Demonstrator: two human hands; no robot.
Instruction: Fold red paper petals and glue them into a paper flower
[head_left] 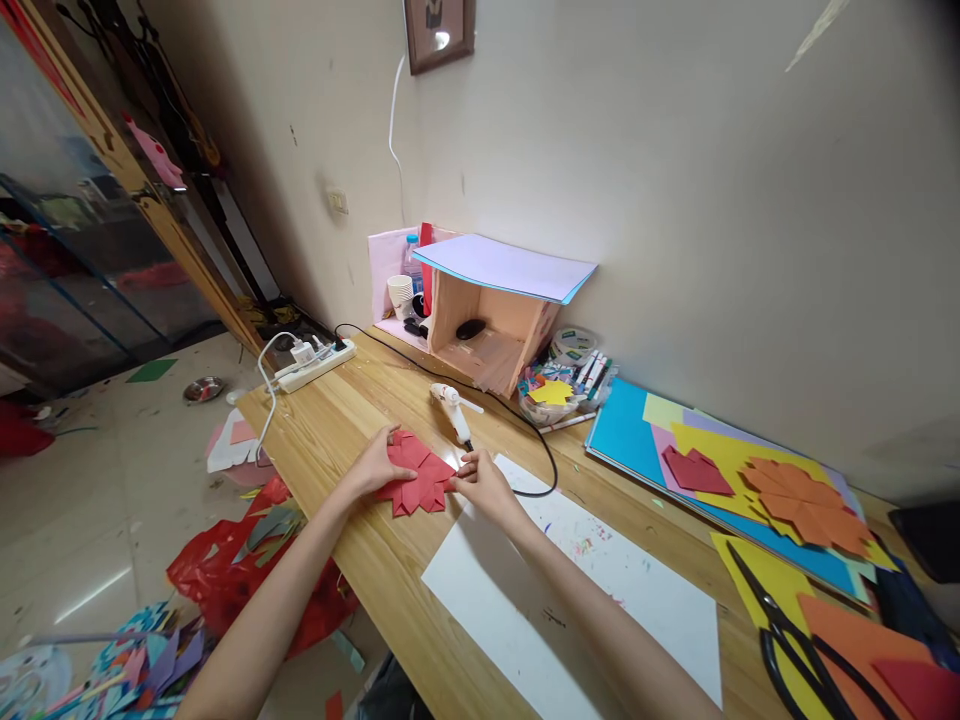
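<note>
A folded red paper piece, made of several pointed sections, is held just above the wooden table. My left hand grips its left side, thumb on top and fingers around the far edge. On the right edge, my right hand pinches the paper between thumb and fingers. Just beyond the hands lies a white hot glue gun with a glue stick poking out and a black cord. A large white sheet of paper with colored marks lies under my right forearm.
Black-handled scissors rest on colored paper at the right. Behind them, a blue board carries an orange folded paper piece. A cardboard shelf, a marker container and a power strip stand at the back.
</note>
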